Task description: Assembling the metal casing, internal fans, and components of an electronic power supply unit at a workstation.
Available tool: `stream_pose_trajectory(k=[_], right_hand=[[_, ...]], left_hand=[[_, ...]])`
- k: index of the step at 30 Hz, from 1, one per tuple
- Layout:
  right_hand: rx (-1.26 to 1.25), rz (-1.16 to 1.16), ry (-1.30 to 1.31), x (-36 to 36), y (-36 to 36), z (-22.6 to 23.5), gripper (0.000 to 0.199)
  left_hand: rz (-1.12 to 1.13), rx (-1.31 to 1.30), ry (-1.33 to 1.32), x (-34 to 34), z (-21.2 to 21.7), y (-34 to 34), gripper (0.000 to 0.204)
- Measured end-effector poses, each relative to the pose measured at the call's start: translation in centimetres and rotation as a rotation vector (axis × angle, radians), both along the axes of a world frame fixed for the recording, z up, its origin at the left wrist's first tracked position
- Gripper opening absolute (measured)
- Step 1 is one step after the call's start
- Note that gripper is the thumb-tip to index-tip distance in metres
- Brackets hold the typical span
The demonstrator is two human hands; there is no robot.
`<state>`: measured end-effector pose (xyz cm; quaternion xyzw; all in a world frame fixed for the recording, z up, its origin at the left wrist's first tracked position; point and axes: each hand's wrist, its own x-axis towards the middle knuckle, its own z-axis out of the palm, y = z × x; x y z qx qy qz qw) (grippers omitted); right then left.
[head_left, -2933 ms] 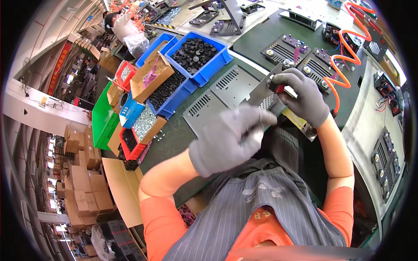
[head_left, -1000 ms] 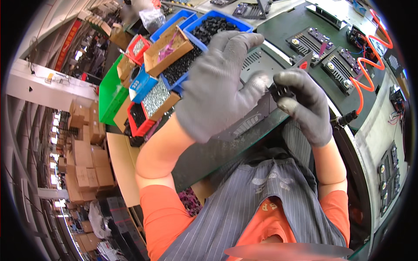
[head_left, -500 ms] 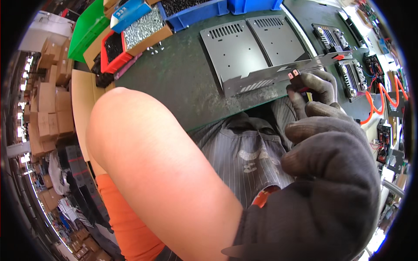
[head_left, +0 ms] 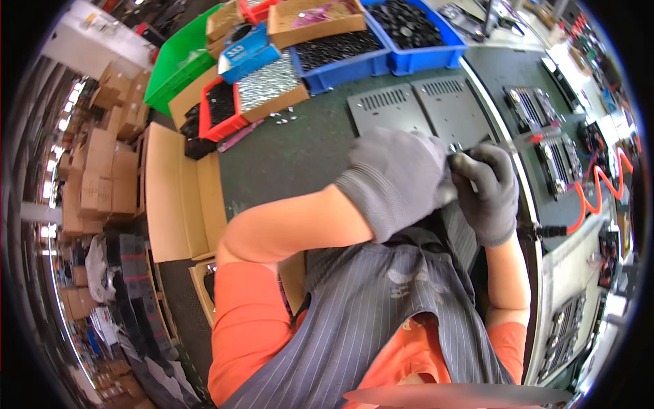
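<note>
At the near edge of the dark green bench mat [head_left: 286, 163], both gloved hands meet above a perforated grey sheet-metal cover plate [head_left: 466, 235] that lies partly over the edge against the person's striped apron [head_left: 381, 320]. Left hand [head_left: 398, 180], in a grey knit glove, is curled palm-down with its fingers pressed together; whether they pinch anything cannot be told, since the back of the hand hides the fingertips. Right hand [head_left: 487, 191], in a darker grey coated glove, has its fingers bent and closed against the left hand's fingertips, gripping the cover plate's upper edge near a small bright metal part [head_left: 455, 148]. Most of the plate is hidden beneath the two hands.

Just beyond the hands, two flat grey vented metal panels [head_left: 422, 105] lie side by side on the mat. Behind them stand blue plastic parts bins [head_left: 381, 65] filled with small black components, a red tray [head_left: 216, 109], a cardboard tray of silvery hardware [head_left: 267, 85] and a green bin [head_left: 178, 68]. To the right, black circuit assemblies [head_left: 538, 109] sit in a row, and an orange coiled hose [head_left: 599, 187] runs along the bench.
</note>
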<state>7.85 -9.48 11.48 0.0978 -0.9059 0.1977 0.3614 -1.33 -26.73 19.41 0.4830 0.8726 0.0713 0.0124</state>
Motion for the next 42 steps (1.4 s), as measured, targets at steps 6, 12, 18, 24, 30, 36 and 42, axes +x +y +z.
stream_pose_trajectory(k=[6,12,18,24,30,36,42], right_hand=[[-0.029,-0.078,-0.003,0.8,1.2,2.1,0.055],[0.317,-0.089,-0.185,-1.8,3.1,4.4,0.06],[0.127,0.063,-0.31,-2.5,3.5,4.1,0.048],[0.109,0.111,-0.397,-2.1,4.2,4.6,0.049],[0.214,0.033,-0.205,-2.5,4.2,2.6,0.05],[0.044,-0.076,0.003,-3.3,4.4,-0.7,0.033],[0.093,-0.223,-0.018,-2.8,4.2,-1.1,0.04]], left_hand=[[-0.025,0.071,0.034,-0.2,-2.0,1.4,0.036],[-0.036,-0.057,0.115,-0.5,-2.5,2.3,0.024],[-0.06,-0.052,0.039,-0.5,-1.6,1.8,0.028],[-0.017,0.599,0.172,-3.7,-1.9,-7.5,0.037],[1.015,0.104,-0.113,-17.1,-6.9,-28.6,0.048],[1.43,-0.12,-0.14,-25.5,-20.7,-38.7,0.055],[1.61,-0.058,-0.037,-35.0,-26.8,-40.8,0.062]])
